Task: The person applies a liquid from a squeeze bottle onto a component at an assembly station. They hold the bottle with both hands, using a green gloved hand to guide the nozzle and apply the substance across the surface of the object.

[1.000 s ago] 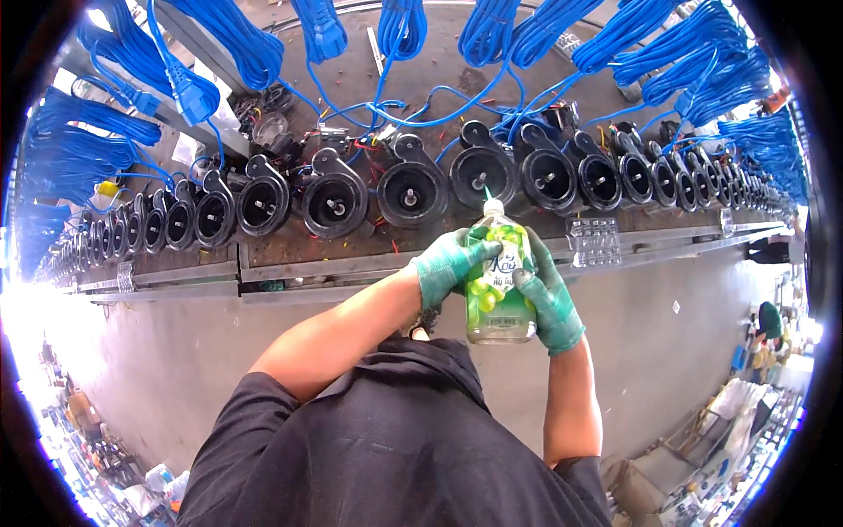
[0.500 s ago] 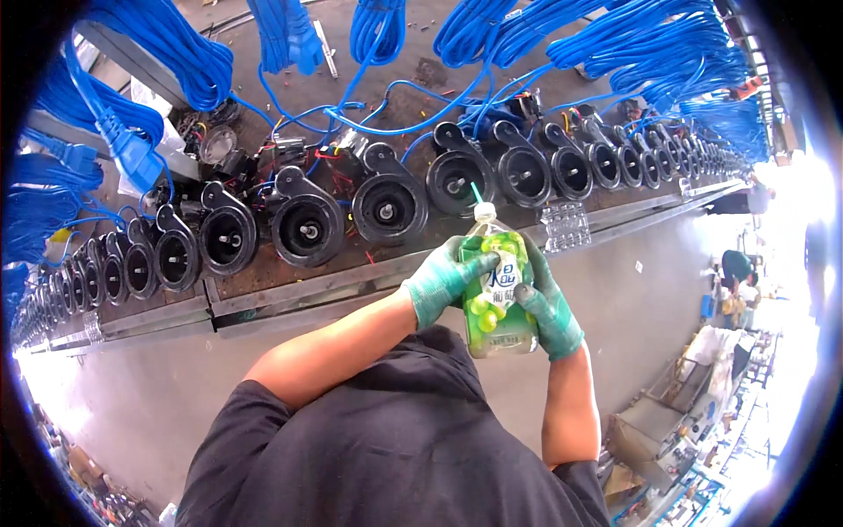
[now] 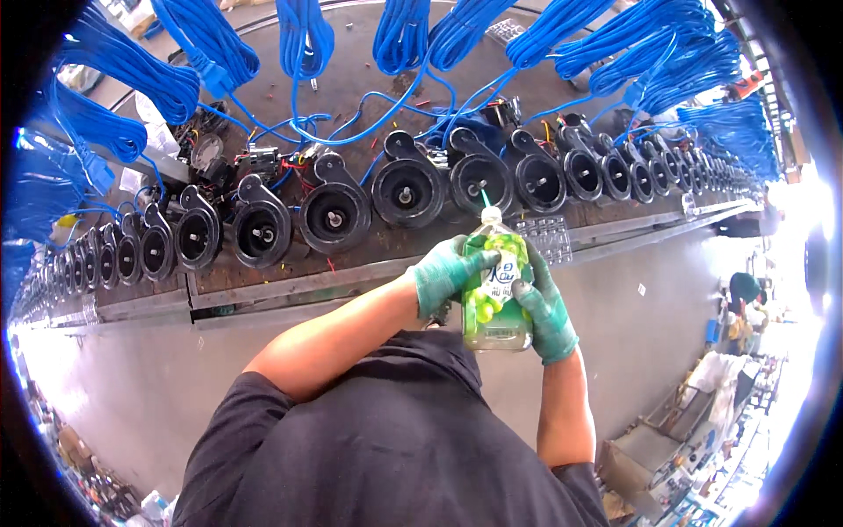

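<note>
Both hands (image 3: 496,290) grip green bottle (image 3: 494,294); speakers (image 3: 408,189), blue cables (image 3: 399,35) behind.

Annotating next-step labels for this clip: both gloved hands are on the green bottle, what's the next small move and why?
Probably tip the green bottle forward so its nozzle comes down onto the black round housing just beyond it. The left hand and right hand both grip the bottle roughly upright, and its thin green tip sits over that unit in the row on the bench, though whether it touches cannot be told.
</note>
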Available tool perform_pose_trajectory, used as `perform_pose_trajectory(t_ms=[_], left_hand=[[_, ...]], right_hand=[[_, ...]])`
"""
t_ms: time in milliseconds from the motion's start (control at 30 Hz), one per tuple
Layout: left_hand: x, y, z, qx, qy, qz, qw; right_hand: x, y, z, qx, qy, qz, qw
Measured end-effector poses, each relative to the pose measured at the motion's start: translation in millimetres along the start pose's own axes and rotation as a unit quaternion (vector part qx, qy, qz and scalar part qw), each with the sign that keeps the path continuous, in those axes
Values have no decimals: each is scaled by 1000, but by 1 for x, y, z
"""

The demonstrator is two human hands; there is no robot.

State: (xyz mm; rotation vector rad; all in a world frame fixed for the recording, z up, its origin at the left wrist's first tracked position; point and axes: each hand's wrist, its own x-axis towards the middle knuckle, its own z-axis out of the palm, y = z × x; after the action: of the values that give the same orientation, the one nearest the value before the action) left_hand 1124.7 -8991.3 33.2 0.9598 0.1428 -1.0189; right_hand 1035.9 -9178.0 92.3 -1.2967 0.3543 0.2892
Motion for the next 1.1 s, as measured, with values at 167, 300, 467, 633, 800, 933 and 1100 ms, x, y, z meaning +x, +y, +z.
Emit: perform_pose_trajectory(t_ms=[167, 300, 467, 633, 800, 933, 1100], left_hand=[[8, -4, 15, -17, 61, -19, 998], [4, 0, 33, -42, 46, 23, 998], [17, -7, 47, -28, 37, 47, 998], [53, -17, 74, -18, 4, 30, 999], [82, -20, 95, 8, 25, -11, 1000], [96, -19, 103, 8, 45, -23, 999], [98, -25, 107, -41, 42, 23, 998]], right_hand=[[15, -2, -30, -9, -50, 6, 999], [18, -8, -43, -10, -73, 19, 997], [18, -16, -65, -13, -87, 4, 996], [8, -22, -101, 4, -55, -15, 998], [6, -25, -130, 15, -28, -8, 999], [16, -19, -150, 23, -29, -14, 999], [25, -27, -158, 40, -66, -3, 997]])
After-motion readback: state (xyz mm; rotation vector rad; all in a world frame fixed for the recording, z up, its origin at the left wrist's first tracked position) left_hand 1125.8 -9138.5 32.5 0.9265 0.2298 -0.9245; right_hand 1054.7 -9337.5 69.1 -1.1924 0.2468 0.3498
